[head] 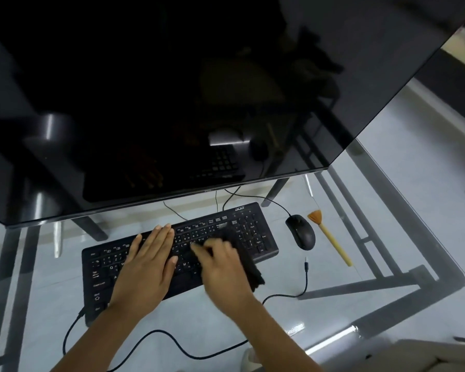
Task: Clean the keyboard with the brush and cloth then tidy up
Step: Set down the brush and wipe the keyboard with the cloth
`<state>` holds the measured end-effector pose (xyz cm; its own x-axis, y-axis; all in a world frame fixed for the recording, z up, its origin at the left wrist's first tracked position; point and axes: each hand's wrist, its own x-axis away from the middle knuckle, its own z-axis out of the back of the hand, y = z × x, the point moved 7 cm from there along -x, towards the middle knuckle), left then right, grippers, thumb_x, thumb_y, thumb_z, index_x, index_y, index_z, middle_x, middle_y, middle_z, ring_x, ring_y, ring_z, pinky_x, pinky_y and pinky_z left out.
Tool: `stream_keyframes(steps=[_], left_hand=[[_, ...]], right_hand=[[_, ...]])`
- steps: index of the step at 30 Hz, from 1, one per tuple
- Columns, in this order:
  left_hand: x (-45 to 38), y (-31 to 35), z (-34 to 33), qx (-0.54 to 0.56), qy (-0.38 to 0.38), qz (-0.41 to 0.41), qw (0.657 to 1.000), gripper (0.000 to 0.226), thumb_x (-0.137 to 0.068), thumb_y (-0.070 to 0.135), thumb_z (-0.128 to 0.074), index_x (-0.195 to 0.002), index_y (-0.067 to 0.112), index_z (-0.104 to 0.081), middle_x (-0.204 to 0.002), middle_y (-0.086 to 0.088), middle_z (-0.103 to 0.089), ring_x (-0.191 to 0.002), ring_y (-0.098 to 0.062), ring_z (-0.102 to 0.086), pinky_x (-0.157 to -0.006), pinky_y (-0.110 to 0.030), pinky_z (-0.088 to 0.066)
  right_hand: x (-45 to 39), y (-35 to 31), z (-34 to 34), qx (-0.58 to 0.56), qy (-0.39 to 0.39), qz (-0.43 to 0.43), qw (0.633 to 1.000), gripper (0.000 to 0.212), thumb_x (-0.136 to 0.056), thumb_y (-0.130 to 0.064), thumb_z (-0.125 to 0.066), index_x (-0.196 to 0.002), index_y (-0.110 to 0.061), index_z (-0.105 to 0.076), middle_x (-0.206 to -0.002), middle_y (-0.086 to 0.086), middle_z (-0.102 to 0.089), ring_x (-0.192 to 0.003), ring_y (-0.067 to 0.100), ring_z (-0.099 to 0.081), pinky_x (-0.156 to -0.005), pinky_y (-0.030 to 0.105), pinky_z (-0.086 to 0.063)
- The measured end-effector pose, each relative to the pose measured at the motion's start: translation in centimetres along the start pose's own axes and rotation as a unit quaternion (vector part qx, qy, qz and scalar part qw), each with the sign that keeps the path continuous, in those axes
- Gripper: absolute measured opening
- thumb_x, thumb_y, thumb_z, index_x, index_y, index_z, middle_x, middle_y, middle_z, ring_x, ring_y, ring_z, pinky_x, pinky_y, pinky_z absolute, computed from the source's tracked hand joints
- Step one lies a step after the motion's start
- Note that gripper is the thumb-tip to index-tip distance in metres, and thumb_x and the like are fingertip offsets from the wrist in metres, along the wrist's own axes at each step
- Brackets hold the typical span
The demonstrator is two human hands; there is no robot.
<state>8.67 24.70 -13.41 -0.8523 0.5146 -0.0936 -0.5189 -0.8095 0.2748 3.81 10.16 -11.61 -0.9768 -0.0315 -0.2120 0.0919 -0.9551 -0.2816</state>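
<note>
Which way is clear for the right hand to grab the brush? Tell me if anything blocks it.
Probably yes. The brush lies free on the glass, right of the mouse, nothing on it. But the right hand holds the cloth, so drop that first.

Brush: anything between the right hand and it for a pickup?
Yes. The brush lies on the glass desk right of the mouse, which sits between it and the right hand. That hand is on the black cloth over the keyboard.
</note>
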Motion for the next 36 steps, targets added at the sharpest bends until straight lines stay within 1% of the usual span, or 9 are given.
stream_keyframes(steps=[5,7,11,13,19,21,26,32,36], left_hand=[[0.0,0.0,-0.1,-0.007,-0.001,-0.004,1.0,0.055,-0.099,0.038,-0.027,-0.148,0.013,-0.028,-0.156,0.001,-0.026,-0.146,-0.01,-0.011,-0.118,-0.041,-0.01],[0.1,0.1,-0.1,-0.014,0.001,-0.003,1.0,0.055,-0.099,0.038,-0.027,-0.148,0.013,-0.028,-0.155,0.0,-0.027,-0.146,-0.011,-0.013,-0.118,-0.042,-0.012],[0.1,0.2,0.0,-0.012,0.001,-0.002,1.0,0.055,-0.099,0.038,-0.026,-0.148,0.011,-0.029,-0.155,0.0,-0.027,-0.146,-0.012,-0.013,-0.118,-0.043,-0.013],[0.1,0.1,-0.1,-0.008,-0.002,-0.006,1.0,0.055,-0.099,0.038,-0.027,-0.148,0.012,-0.028,-0.155,0.0,-0.026,-0.146,-0.011,-0.012,-0.118,-0.042,-0.012],[0.3,0.0,-0.1,-0.016,0.001,-0.005,1.0,0.055,-0.099,0.037,-0.027,-0.148,0.012,-0.027,-0.156,0.001,-0.025,-0.146,-0.012,-0.013,-0.118,-0.042,-0.011],[0.3,0.0,-0.1,-0.02,0.002,-0.002,1.0,0.055,-0.099,0.037,-0.027,-0.148,0.012,-0.027,-0.156,0.001,-0.025,-0.146,-0.012,-0.012,-0.118,-0.042,-0.012],[0.3,-0.1,0.0,-0.021,-0.006,-0.006,1.0,0.056,-0.099,0.038,-0.028,-0.148,0.011,-0.028,-0.156,0.0,-0.025,-0.146,-0.012,-0.012,-0.118,-0.041,-0.01],[0.3,-0.1,-0.1,-0.024,-0.009,-0.001,1.0,0.055,-0.1,0.038,-0.026,-0.148,0.013,-0.028,-0.156,0.001,-0.025,-0.146,-0.012,-0.012,-0.118,-0.04,-0.009],[0.4,0.0,0.0,-0.027,-0.011,0.001,1.0,0.056,-0.099,0.038,-0.025,-0.147,0.01,-0.032,-0.155,-0.001,-0.028,-0.146,-0.013,-0.015,-0.118,-0.041,-0.01]], right_hand=[[-1.8,10.0,3.2,-0.015,0.119,-0.287,0.95,0.041,-0.086,-0.002,-0.052,-0.125,-0.012,-0.06,-0.108,0.015,-0.058,-0.092,0.031,-0.052,-0.079,0.043,-0.05],[-2.2,8.9,2.9,-0.036,0.129,-0.333,0.933,0.039,-0.086,-0.002,-0.058,-0.124,-0.011,-0.06,-0.109,0.015,-0.057,-0.091,0.031,-0.052,-0.077,0.037,-0.043],[-2.2,-0.2,0.4,-0.011,0.062,-0.119,0.991,0.053,-0.077,-0.001,-0.065,-0.127,-0.017,-0.057,-0.113,0.01,-0.057,-0.091,0.024,-0.054,-0.074,0.035,-0.045],[-2.3,0.8,0.5,0.003,0.042,-0.06,0.997,0.06,-0.072,0.003,-0.066,-0.127,-0.018,-0.058,-0.112,0.011,-0.058,-0.09,0.026,-0.055,-0.073,0.036,-0.047],[-3.3,10.5,3.2,-0.027,0.115,-0.337,0.934,0.037,-0.087,0.001,-0.055,-0.122,-0.009,-0.062,-0.111,0.018,-0.054,-0.092,0.034,-0.049,-0.08,0.046,-0.047],[-3.8,7.4,2.4,-0.02,0.112,-0.308,0.944,0.04,-0.084,0.0,-0.058,-0.122,-0.012,-0.062,-0.112,0.016,-0.055,-0.091,0.032,-0.051,-0.078,0.042,-0.045],[-3.9,-0.3,-0.1,-0.016,0.013,-0.041,0.999,0.058,-0.073,0.006,-0.065,-0.124,-0.02,-0.06,-0.115,0.01,-0.057,-0.094,0.027,-0.053,-0.077,0.037,-0.048],[-4.9,7.8,2.4,-0.011,0.051,-0.256,0.965,0.052,-0.08,0.004,-0.053,-0.122,-0.025,-0.063,-0.122,0.006,-0.055,-0.098,0.027,-0.047,-0.086,0.037,-0.043],[-4.8,-0.7,0.3,-0.027,0.013,-0.103,0.994,0.055,-0.075,0.003,-0.059,-0.119,-0.029,-0.063,-0.123,-0.002,-0.057,-0.101,0.024,-0.049,-0.079,0.035,-0.039]])
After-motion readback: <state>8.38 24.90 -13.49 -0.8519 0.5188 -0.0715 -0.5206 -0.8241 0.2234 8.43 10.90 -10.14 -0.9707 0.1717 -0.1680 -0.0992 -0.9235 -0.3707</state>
